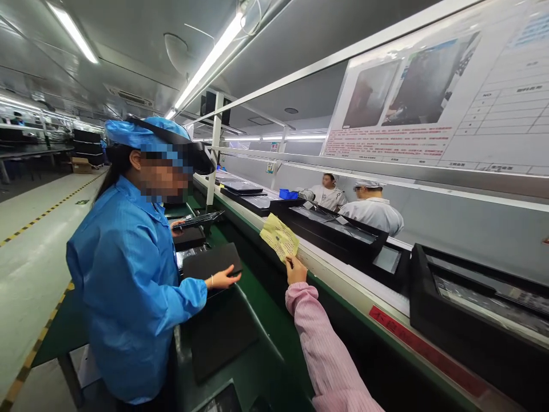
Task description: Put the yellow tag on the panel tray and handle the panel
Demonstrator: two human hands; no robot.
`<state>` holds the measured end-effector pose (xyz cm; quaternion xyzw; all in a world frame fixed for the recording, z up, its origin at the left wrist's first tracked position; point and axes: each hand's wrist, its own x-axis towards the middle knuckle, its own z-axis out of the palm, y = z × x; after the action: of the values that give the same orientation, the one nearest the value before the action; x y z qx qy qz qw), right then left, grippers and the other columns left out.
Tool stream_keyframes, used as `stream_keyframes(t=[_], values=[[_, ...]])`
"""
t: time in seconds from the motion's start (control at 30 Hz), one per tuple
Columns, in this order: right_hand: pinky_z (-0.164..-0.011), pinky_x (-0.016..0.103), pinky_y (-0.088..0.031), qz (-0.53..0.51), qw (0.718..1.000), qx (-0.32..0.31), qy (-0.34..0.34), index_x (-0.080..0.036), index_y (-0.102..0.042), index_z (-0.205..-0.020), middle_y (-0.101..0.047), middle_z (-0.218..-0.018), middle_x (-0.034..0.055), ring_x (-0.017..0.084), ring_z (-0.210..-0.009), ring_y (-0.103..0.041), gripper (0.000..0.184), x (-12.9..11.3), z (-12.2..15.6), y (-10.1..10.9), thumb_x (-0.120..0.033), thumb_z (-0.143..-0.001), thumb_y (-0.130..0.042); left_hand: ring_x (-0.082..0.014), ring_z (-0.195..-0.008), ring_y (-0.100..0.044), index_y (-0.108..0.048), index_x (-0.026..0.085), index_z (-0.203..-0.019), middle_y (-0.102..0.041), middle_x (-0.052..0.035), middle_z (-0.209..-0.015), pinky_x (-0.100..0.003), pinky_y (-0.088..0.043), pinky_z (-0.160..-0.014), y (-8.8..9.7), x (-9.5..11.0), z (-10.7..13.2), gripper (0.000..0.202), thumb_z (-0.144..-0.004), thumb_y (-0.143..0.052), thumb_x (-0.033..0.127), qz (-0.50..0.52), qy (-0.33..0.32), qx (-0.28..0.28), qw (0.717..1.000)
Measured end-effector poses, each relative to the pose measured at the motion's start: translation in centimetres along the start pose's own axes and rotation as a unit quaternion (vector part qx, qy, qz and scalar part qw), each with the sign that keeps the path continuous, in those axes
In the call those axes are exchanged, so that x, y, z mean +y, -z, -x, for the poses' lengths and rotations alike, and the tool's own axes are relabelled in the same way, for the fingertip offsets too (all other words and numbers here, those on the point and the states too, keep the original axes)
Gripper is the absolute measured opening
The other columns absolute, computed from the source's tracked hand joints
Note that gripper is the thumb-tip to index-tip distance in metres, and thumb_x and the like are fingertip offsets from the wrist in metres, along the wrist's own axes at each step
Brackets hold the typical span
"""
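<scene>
My right hand (295, 270), in a pink striped sleeve, reaches out over the green line near the middle of the view. Its fingertips are closed on the lower corner of a yellow sticker sheet (279, 236), thin and creased, with rows of small dark marks. The sheet is held up in front of the white shelf edge, with black trays behind it. My left hand does not show. To the left, a co-worker in a blue smock (128, 274) holds a dark flat panel (199, 220) in one hand. The co-worker's other hand (223, 278) is at a black foam slab (212, 262).
Black trays with glossy flat panels (334, 226) line the white shelf; a larger black tray (476, 309) stands at right. A blue bin (288, 194) sits farther back. Another dark slab (223, 343) lies on the green surface. A printed sheet (441, 97) hangs above. Two people are beyond the shelf.
</scene>
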<state>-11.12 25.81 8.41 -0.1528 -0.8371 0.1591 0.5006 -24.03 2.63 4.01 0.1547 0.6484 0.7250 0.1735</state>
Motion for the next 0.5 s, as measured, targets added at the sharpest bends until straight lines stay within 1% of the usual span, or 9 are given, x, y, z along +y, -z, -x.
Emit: stream_keyframes(t=[0.03, 0.1, 0.17, 0.23, 0.3, 0.37, 0.4, 0.43, 0.5], values=[[-0.072, 0.035, -0.048, -0.002, 1.0, 0.001, 0.001, -0.017, -0.065, -0.079, -0.069, -0.085, 0.0109, 0.022, -0.075, -0.062, 0.028, 0.0, 0.0, 0.0, -0.035, -0.078, -0.044, -0.0252, -0.085, -0.066, -0.068, 0.027, -0.065, -0.061, 0.0043, -0.049, -0.028, -0.055, -0.057, -1.2, -1.8, 1.1, 0.02, -0.063, -0.069, 0.047, 0.007, 0.025, -0.018, 1.0], [-0.072, 0.036, -0.048, -0.009, 1.0, 0.001, 0.001, -0.016, -0.065, -0.076, -0.069, -0.083, 0.0114, 0.022, -0.075, -0.062, 0.026, -0.1, 0.0, 0.0, -0.033, -0.077, -0.044, -0.0238, -0.064, -0.067, -0.069, 0.024, -0.062, -0.05, 0.0018, -0.036, -0.03, -0.052, -0.051, -3.8, -6.1, 3.6, 0.037, -0.069, -0.058, 0.059, 0.05, 0.125, -0.069, 0.988], [-0.072, 0.036, -0.048, -0.019, 1.0, -0.001, 0.0, -0.017, -0.064, -0.073, -0.069, -0.08, 0.0113, 0.022, -0.074, -0.061, 0.024, -0.3, -0.2, 0.1, -0.031, -0.075, -0.045, -0.0195, -0.042, -0.058, -0.07, 0.022, -0.061, -0.043, 0.0009, -0.031, -0.034, -0.052, -0.051, -6.3, -10.1, 6.5, 0.048, -0.072, -0.048, 0.064, 0.07, 0.216, -0.112, 0.967], [-0.072, 0.037, -0.048, -0.034, 0.999, -0.003, -0.003, -0.018, -0.063, -0.07, -0.068, -0.078, 0.011, 0.022, -0.072, -0.061, 0.022, -0.4, -0.4, 0.2, -0.031, -0.074, -0.046, -0.016, -0.031, -0.048, -0.07, 0.023, -0.06, -0.042, 0.0009, -0.03, -0.041, -0.052, -0.056, -7.9, -12.7, 9.3, 0.047, -0.073, -0.047, 0.062, 0.073, 0.276, -0.156, 0.946], [-0.073, 0.039, -0.048, -0.053, 0.999, -0.005, -0.009, -0.018, -0.062, -0.067, -0.066, -0.075, 0.0104, 0.023, -0.072, -0.06, 0.02, -0.5, -0.5, 0.3, -0.031, -0.072, -0.049, -0.0155, -0.032, -0.049, -0.069, 0.023, -0.059, -0.047, 0.0004, -0.034, -0.045, -0.051, -0.065, -8.6, -13.3, 11.9, 0.038, -0.072, -0.054, 0.056, 0.08, 0.307, -0.215, 0.924], [-0.078, 0.04, -0.048, -0.07, 0.997, 0.003, -0.017, -0.017, -0.06, -0.065, -0.065, -0.082, 0.012, 0.023, -0.079, -0.06, 0.019, -1.0, 0.0, 0.8, -0.032, -0.071, -0.051, -0.019, -0.042, -0.057, -0.069, 0.023, -0.058, -0.054, -0.0003, -0.039, -0.046, -0.05, -0.07, -8.5, -12.1, 14.4, 0.024, -0.064, -0.068, 0.047, 0.1, 0.306, -0.209, 0.923], [-0.08, 0.04, -0.048, -0.083, 0.996, 0.016, -0.028, -0.016, -0.06, -0.066, -0.064, -0.09, 0.0139, 0.024, -0.085, -0.06, 0.02, -1.4, 0.6, 1.2, -0.034, -0.07, -0.052, -0.0217, -0.049, -0.061, -0.068, 0.023, -0.058, -0.057, -0.0004, -0.042, -0.046, -0.051, -0.071, -8.1, -11.3, 15.7, 0.02, -0.057, -0.075, 0.042, 0.112, 0.297, -0.171, 0.933], [-0.082, 0.04, -0.048, -0.107, 0.993, 0.034, -0.045, -0.015, -0.06, -0.067, -0.061, -0.101, 0.0158, 0.024, -0.091, -0.059, 0.022, -2.1, 1.6, 1.9, -0.036, -0.07, -0.054, -0.0247, -0.054, -0.064, -0.068, 0.023, -0.058, -0.058, -0.0004, -0.043, -0.047, -0.052, -0.07, -7.5, -10.4, 17.2, 0.02, -0.051, -0.079, 0.039, 0.124, 0.282, -0.103, 0.946], [-0.081, 0.038, -0.049, -0.183, 0.978, 0.056, -0.086, -0.014, -0.061, -0.07, -0.053, -0.114, 0.0176, 0.025, -0.098, -0.057, 0.026, -4.2, 4.6, 4.1, -0.04, -0.07, -0.057, -0.0277, -0.065, -0.066, -0.068, 0.026, -0.059, -0.061, 0.0011, -0.046, -0.044, -0.055, -0.067, -5.5, -9.0, 20.8, 0.022, -0.047, -0.08, 0.04, 0.141, 0.26, 0.0, 0.955]])
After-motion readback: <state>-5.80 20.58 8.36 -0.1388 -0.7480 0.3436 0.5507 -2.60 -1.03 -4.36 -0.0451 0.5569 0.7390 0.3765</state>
